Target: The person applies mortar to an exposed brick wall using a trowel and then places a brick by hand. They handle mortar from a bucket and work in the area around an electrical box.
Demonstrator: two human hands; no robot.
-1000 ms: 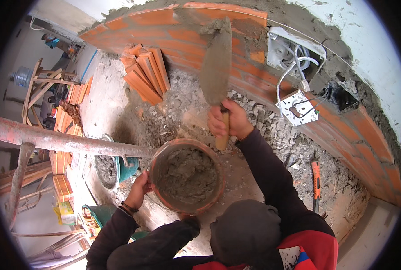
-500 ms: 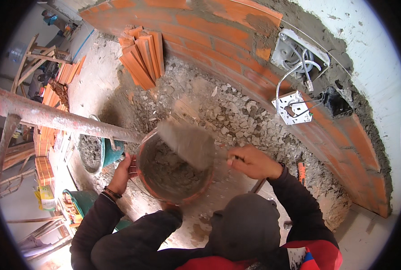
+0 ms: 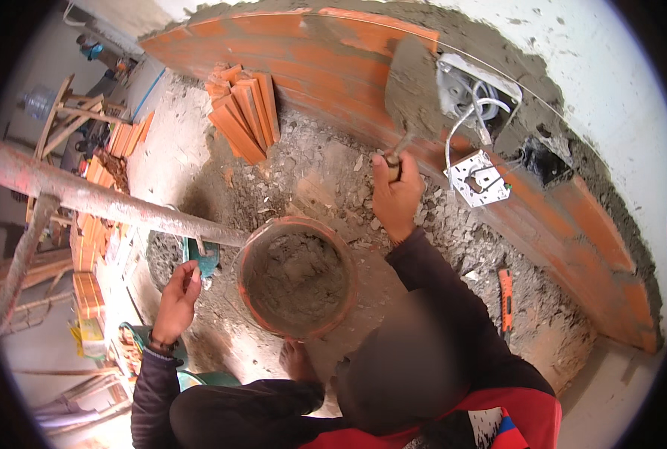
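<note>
My right hand (image 3: 396,196) is wrapped round the handle of a trowel (image 3: 410,78). Its mortar-covered blade lies against the upper part of the brick wall (image 3: 333,63), beside an electrical box (image 3: 474,90) with grey cables. From those cables hangs a white socket plate (image 3: 479,179). Below and left of that hand, an orange-rimmed bucket (image 3: 352,278) holds wet grey mortar (image 3: 296,277). My left hand (image 3: 175,305) is raised left of this bucket, fingers loosely bent and apart from its rim. It overlaps a green bucket (image 3: 208,258) in view; contact cannot be made out.
A rough pole (image 3: 116,198) crosses from the left to the mortar bucket. Thin bricks (image 3: 244,112) lean by the wall, with rubble (image 3: 348,168) on the floor. An orange-handled tool (image 3: 506,299) lies at the right. A person (image 3: 98,51) is at the far left.
The trowel has gone from above the mortar bucket up to the wall with my right hand. My left hand has left the bucket's rim and moved left and down.
</note>
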